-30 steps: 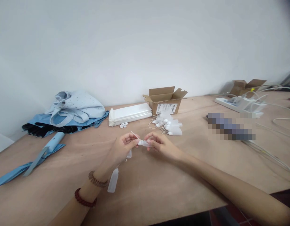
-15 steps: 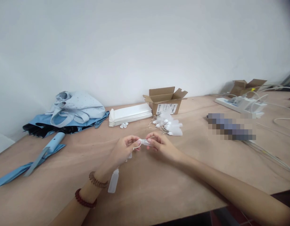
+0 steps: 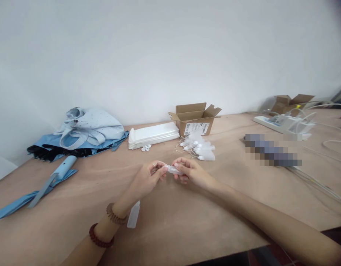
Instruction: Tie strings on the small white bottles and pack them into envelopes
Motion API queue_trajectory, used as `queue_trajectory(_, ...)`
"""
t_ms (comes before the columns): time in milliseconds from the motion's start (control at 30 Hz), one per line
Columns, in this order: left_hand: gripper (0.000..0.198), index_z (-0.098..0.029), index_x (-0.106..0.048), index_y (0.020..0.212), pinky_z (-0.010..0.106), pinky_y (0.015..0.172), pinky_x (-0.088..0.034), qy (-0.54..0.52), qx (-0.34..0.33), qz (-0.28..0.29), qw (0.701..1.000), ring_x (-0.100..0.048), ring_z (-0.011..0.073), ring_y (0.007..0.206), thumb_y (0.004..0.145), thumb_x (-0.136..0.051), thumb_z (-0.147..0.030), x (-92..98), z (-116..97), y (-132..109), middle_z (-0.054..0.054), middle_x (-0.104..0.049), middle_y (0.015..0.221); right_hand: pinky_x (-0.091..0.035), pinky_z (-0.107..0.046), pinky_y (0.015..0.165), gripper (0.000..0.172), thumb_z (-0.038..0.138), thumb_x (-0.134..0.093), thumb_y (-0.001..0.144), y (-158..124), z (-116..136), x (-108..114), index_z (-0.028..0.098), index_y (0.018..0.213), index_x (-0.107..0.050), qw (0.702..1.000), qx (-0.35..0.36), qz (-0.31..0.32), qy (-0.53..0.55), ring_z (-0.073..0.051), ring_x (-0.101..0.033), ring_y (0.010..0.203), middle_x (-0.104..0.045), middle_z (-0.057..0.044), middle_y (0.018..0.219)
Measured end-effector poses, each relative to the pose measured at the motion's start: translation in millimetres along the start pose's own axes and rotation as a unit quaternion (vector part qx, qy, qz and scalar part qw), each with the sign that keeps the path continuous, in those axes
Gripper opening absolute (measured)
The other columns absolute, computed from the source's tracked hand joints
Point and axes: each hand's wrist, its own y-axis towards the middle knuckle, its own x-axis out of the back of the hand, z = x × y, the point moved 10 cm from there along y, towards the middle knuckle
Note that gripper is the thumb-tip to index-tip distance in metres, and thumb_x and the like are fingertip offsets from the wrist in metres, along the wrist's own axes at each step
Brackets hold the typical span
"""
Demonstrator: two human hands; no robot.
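Note:
Both hands meet over the middle of the table around a small translucent squeeze bottle (image 3: 174,170), which lies nearly sideways. My left hand (image 3: 148,177) pinches its neck end between thumb and fingers; whether a cap is there cannot be made out. The body of the bottle is gripped by my right hand (image 3: 193,173), fingers closed round it. Below my left wrist, another translucent bottle (image 3: 133,215) lies on the table, partly covered by the forearm. Beyond my right hand sits a pile of similar bottles (image 3: 199,146) with white caps and thin strings.
Small white caps (image 3: 146,147) lie before a stack of white packets (image 3: 155,135). Behind the pile stands an open cardboard box (image 3: 195,120). A blue umbrella (image 3: 65,167) and pale cloth bag (image 3: 92,123) lie left. Right are a pixelated object (image 3: 271,149), power strip (image 3: 283,125) and cables.
My left hand has turned slightly at the bottle's neck. The pale strip looping by its thumb and the bottle glimpsed beneath the hand no longer show. My right hand keeps its hold.

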Motion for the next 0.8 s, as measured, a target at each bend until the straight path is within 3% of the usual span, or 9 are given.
queue_trajectory(167,0.023,-0.019,-0.067,0.092,0.028,0.076,-0.047,0.003,-0.033,-0.023,0.999,-0.060,0.0186,0.086,0.081,-0.058,-0.039,2.8,-13.2,-0.7,0.005,-0.068,0.090,-0.023,-0.020,0.043,0.038,0.050,-0.064,0.073,0.4,-0.1,2.7,0.021,0.085,-0.042,1.000,-0.004,-0.021,0.022,-0.005,-0.030,0.041,-0.057,0.004,0.056)
queue_trajectory(367,0.034,-0.015,-0.063,0.077,0.025,0.063,-0.046,0.013,0.029,0.000,1.000,-0.056,0.0129,0.064,0.084,-0.051,-0.046,-0.1,-0.5,-0.7,0.002,-0.062,0.070,-0.026,-0.020,0.042,0.038,0.055,-0.056,0.078,-3.6,13.9,3.4,0.021,0.091,-0.045,0.993,0.044,-0.035,-0.108,-0.007,-0.036,0.043,-0.057,0.005,0.059)
queue_trajectory(633,0.025,-0.018,-0.065,0.093,0.027,0.076,-0.048,-0.020,-0.006,0.044,0.999,-0.061,0.0167,0.085,0.082,-0.057,-0.039,-5.7,-7.0,-2.2,0.005,-0.068,0.090,-0.023,-0.020,0.042,0.038,0.056,-0.053,0.079,-4.6,13.9,0.7,0.022,0.093,-0.041,0.994,0.033,-0.017,-0.104,-0.007,-0.034,0.042,-0.055,0.006,0.059)
queue_trajectory(800,0.033,-0.016,-0.065,0.083,0.024,0.061,-0.048,-0.005,0.055,0.033,0.998,-0.059,0.0119,0.063,0.084,-0.052,-0.047,-4.7,4.0,-2.1,0.002,-0.064,0.073,-0.033,-0.022,0.049,0.024,0.044,-0.043,0.090,-9.6,29.3,3.1,0.021,0.096,-0.045,0.961,0.117,-0.054,-0.244,-0.010,-0.044,0.050,-0.056,0.004,0.061)
